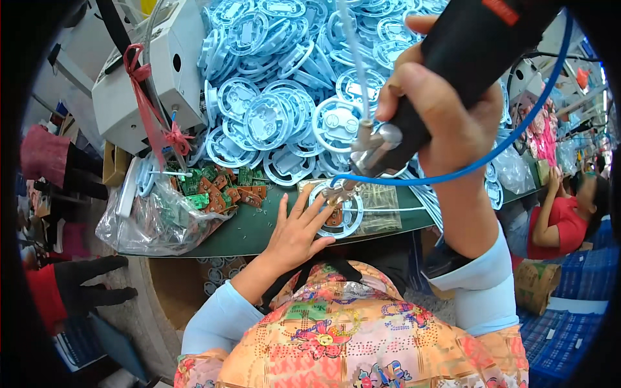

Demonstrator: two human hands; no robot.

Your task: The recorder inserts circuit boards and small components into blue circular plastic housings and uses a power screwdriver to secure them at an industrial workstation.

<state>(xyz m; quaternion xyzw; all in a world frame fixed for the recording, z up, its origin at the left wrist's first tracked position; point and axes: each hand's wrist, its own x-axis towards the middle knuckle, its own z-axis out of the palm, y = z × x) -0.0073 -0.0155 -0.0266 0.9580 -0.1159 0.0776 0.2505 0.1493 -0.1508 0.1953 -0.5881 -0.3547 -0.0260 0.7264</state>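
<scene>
My right hand [446, 110] is wrapped around a black powered screwdriver [462, 48], tilted with its metal nose pointing down and left. The tool's tip is over a round pale plastic housing [355, 223] on the table, at a small brown circuit board [334, 217] inside the ring. Fingers spread, my left hand [289, 238] lies at the housing's left side, its fingertips at the ring and close to the tool tip. A white cable [394, 209] runs right from the housing. Whether a screw sits under the tip is hidden.
A big heap of pale round housings [265, 119] covers the back of the table. At left are a white machine box [152, 77], loose green and brown circuit boards [223, 191] and a clear plastic bag [165, 223]. A blue hose [517, 132] arcs past my right wrist. Other people sit nearby.
</scene>
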